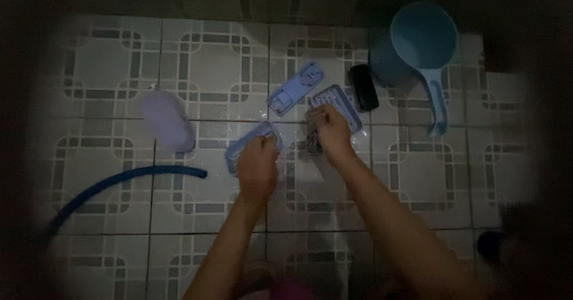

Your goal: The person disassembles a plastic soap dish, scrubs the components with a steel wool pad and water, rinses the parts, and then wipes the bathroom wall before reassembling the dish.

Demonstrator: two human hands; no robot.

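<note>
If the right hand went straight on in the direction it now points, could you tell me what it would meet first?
Probably the ribbed light-blue plastic tray piece just beyond the right hand, which grips a dark scrubber; depth is unclear in this dim view.

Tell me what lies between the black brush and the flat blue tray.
In the head view, a ribbed blue tray lies between the black brush and the flat blue tray.

A flat blue tray [246, 144] lies tilted on the wet floor. A dark scrubber [313, 140] sits just right of it.
</note>
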